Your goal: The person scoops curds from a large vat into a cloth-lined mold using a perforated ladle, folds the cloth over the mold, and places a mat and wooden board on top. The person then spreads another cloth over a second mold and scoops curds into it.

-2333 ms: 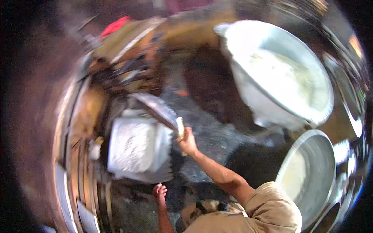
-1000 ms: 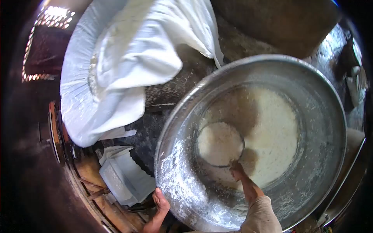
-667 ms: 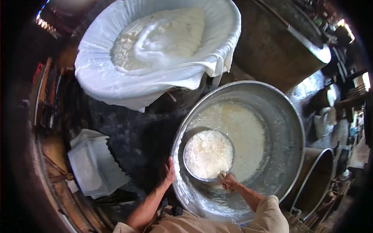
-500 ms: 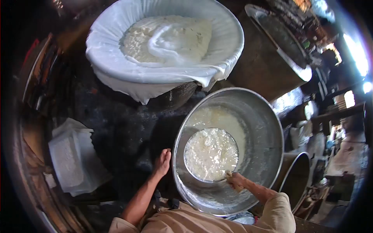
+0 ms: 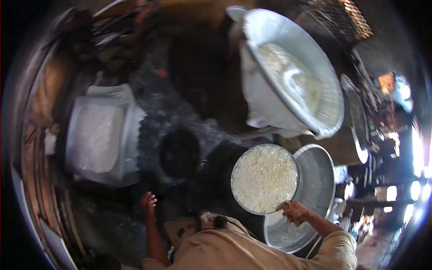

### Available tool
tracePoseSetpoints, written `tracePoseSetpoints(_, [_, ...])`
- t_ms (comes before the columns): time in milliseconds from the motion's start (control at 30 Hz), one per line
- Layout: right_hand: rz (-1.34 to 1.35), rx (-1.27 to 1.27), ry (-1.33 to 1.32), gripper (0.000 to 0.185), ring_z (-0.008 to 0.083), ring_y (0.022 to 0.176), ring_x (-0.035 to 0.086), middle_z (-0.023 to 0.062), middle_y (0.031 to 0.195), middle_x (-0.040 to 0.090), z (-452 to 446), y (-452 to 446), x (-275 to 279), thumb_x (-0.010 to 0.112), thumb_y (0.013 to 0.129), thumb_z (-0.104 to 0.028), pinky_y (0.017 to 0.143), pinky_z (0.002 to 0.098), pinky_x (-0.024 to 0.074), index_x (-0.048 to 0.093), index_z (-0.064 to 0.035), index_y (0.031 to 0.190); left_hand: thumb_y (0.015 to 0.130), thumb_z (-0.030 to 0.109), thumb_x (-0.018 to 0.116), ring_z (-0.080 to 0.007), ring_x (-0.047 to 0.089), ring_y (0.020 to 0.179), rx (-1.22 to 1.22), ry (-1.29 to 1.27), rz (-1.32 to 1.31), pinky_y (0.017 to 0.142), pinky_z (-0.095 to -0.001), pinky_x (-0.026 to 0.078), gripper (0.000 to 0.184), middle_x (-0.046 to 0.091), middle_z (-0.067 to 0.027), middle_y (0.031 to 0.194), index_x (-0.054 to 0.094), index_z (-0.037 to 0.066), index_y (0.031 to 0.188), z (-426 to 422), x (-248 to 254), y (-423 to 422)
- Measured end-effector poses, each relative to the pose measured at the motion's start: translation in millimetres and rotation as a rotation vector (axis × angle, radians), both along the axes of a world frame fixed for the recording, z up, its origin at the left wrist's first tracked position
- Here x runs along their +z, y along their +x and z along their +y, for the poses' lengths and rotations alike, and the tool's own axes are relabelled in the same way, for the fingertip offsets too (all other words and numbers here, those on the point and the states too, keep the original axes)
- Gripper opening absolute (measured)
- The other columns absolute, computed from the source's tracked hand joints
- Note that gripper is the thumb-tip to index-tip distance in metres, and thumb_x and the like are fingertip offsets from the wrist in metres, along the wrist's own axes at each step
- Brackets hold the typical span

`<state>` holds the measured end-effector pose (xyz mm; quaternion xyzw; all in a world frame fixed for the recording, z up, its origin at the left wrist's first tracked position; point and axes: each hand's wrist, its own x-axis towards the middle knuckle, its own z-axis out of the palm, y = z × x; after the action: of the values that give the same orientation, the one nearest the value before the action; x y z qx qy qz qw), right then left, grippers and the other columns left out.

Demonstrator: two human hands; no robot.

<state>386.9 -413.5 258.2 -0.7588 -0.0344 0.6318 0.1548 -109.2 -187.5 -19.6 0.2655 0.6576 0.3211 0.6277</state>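
Observation:
My right hand (image 5: 294,213) is closed on the short handle of a round, shallow pan (image 5: 299,176). White, wet, lumpy food (image 5: 263,180) fills the pan nearly to its rim. The pan is held above the left side of a wide metal basin (image 5: 320,168) and hides part of it. Whitish liquid shows low in the basin. To the left, my left hand (image 5: 149,203) hangs over the dark floor with its fingers apart, holding nothing. Nearest to it is a pale bin (image 5: 130,155) with white stuff inside.
A large cloth-draped tub (image 5: 265,96) with whitish contents stands beyond the basin. Behind it at the right is a big dark vat (image 5: 357,108). Wooden boards (image 5: 49,198) run along the left edge. The floor (image 5: 180,108) between looks dark and wet.
My right hand has lifted the full pan out of the basin's interior, to its left side. My left hand has left the basin's rim. The view has turned left.

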Motion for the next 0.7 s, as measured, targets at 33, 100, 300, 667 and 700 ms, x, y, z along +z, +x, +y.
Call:
tracePoseSetpoints(33, [0.043, 0.068, -0.001, 0.021, 0.0109, 0.048, 0.047, 0.0025, 0.064, 0.048, -17.2, -13.8, -5.9, 0.064, 0.075, -0.009, 0.04, 0.0259, 0.0403, 0.05, -0.0039, 0.09, 0.08, 0.027, 0.054, -0.0095, 0.055, 0.065, 0.057, -0.013, 0.045, 0.053, -0.0215, 0.037, 0.03, 0.06, -0.0016, 0.082, 0.053, 0.008, 0.103, -49.7, 17.3, -27.7])
tracePoseSetpoints(100, [0.251, -0.024, 0.217, 0.018, 0.0117, 0.048, 0.047, 0.0022, 0.062, 0.047, 24.4, -58.6, -43.7, 0.062, 0.074, -0.006, 0.04, 0.0262, 0.0402, 0.05, -0.0047, 0.086, 0.08, 0.028, 0.056, -0.0103, 0.056, 0.065, 0.124, -0.032, 0.075, 0.055, -0.0226, 0.039, 0.032, 0.06, -0.0016, 0.083, 0.053, 0.008, 0.105, -54.6, 28.2, -76.9])
tracePoseSetpoints(300, [0.162, 0.574, 0.167, 0.015, 0.0116, 0.048, 0.047, 0.0005, 0.059, 0.048, 173.8, -221.9, -204.2, 0.059, 0.075, -0.019, 0.043, 0.0283, 0.0417, 0.057, -0.0077, 0.084, 0.082, 0.027, 0.056, -0.0122, 0.056, 0.077, 0.434, -0.164, 0.146, 0.065, -0.0264, 0.041, 0.028, 0.058, -0.0031, 0.087, 0.055, 0.005, 0.099, -70.4, 102.2, -159.8])
tracePoseSetpoints(667, [0.701, 0.192, 0.575, 0.029, 0.0204, 0.048, 0.054, 0.0075, 0.066, 0.056, 365.8, -519.9, -413.6, 0.065, 0.072, -0.015, 0.039, 0.0342, 0.0443, 0.054, -0.0099, 0.098, 0.083, 0.028, 0.056, -0.0148, 0.05, 0.056, 1.028, -0.69, 0.203, 0.055, -0.0338, 0.045, 0.02, 0.054, -0.0029, 0.069, 0.055, 0.009, 0.09, -225.5, 100.6, -197.0])
tracePoseSetpoints(700, [0.721, 0.178, 0.569, 0.028, 0.0201, 0.052, 0.054, 0.0072, 0.067, 0.055, 374.7, -532.2, -411.5, 0.065, 0.071, -0.014, 0.042, 0.0346, 0.045, 0.055, -0.0096, 0.097, 0.083, 0.027, 0.057, -0.0171, 0.054, 0.06, 1.152, -0.426, -0.321, 0.056, -0.0346, 0.046, 0.022, 0.056, -0.0051, 0.074, 0.055, 0.008, 0.094, -320.3, 35.9, -222.0])
